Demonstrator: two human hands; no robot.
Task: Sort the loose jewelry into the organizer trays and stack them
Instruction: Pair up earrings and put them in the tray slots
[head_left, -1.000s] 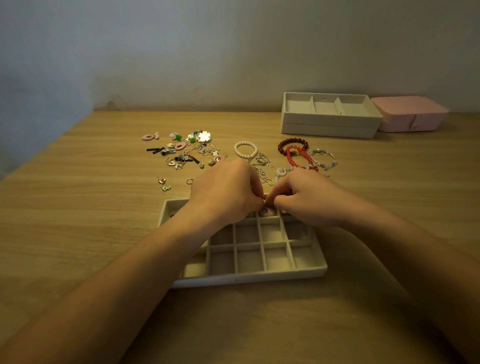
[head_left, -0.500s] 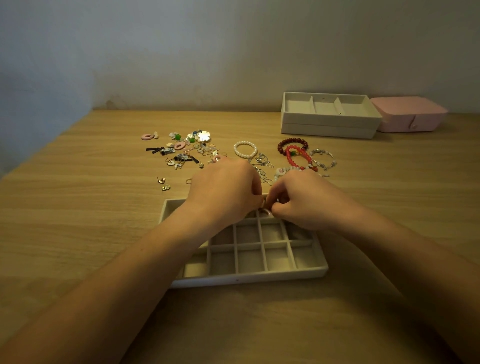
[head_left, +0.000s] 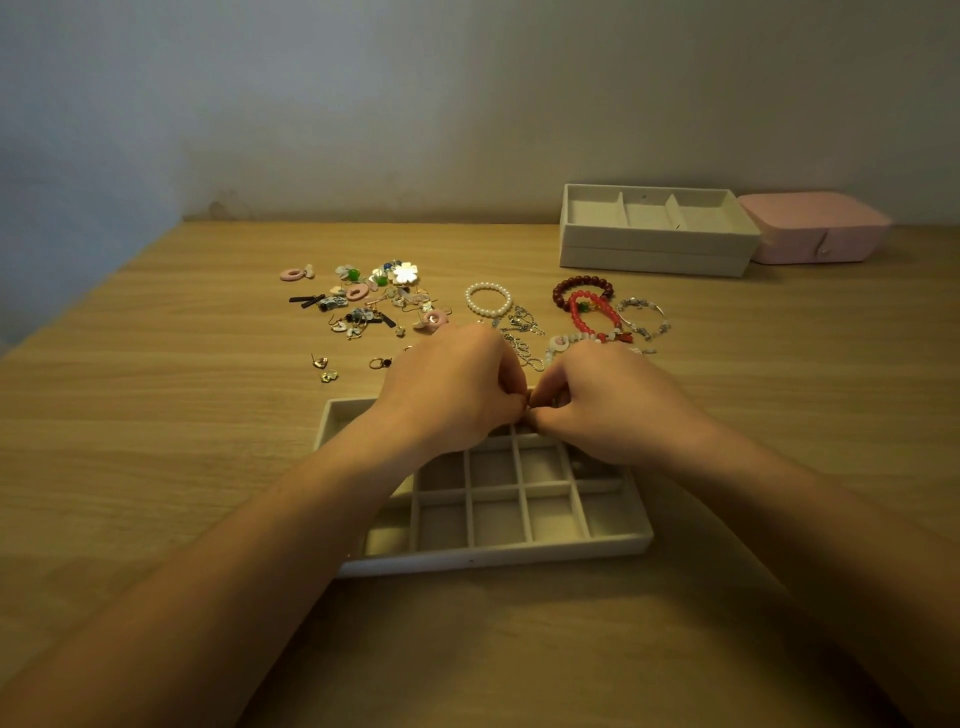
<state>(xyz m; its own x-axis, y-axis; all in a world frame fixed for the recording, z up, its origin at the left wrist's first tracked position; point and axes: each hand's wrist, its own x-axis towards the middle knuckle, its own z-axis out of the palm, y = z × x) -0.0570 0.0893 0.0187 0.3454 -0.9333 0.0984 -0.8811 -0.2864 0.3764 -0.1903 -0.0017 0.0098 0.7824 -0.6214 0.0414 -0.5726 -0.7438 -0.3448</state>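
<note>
Hands meet over the far row of the grid tray (head_left: 493, 558) — left hand (head_left: 457, 384) and right hand (head_left: 613, 400) both with fingers curled, tips pinching one tiny piece (head_left: 528, 401) between them, too small to identify. Just beyond the knuckles lie bracelets (head_left: 587, 306); earrings (head_left: 363, 306) scatter farther left. Two stacked trays (head_left: 654, 244) and a pink box (head_left: 815, 228) sit at the far right.
</note>
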